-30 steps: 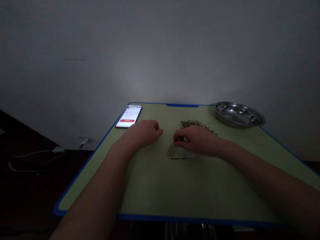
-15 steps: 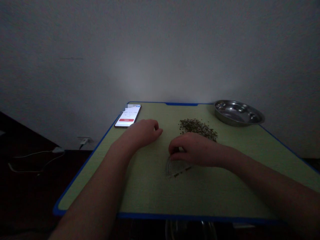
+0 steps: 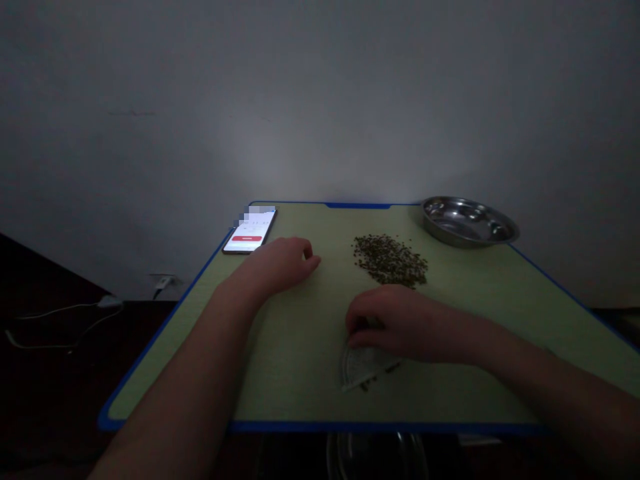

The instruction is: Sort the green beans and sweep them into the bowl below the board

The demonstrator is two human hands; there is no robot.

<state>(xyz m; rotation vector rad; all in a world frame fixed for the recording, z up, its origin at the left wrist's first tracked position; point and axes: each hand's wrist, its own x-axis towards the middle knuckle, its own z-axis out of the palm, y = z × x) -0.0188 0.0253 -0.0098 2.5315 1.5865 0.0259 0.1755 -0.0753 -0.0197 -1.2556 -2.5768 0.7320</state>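
Note:
My right hand (image 3: 395, 323) is closed on a clear semicircular protractor (image 3: 357, 369), pinching its curved side between thumb and fingers. The protractor lies low over the table, its straight edge towards me. A few dark grains (image 3: 370, 383) sit along that edge, just on my side of it. Beyond the right hand spreads a loose pile of small dark brown grains (image 3: 390, 259). My left hand (image 3: 287, 263) rests on the table to the left of the pile, its fingers curled in and the thumb near the index finger, with nothing visible in it.
A phone (image 3: 247, 239) with a lit screen lies at the far left of the pale green table (image 3: 290, 360), which has a blue rim. At the far right corner stands a shiny steel bowl (image 3: 470, 223). A wall rises behind. Cables (image 3: 55, 311) run on the left.
My right hand has pulled the protractor nearer to me, and the few grains at its edge have come along. The grain pile shows more fully. My left hand has stayed in place.

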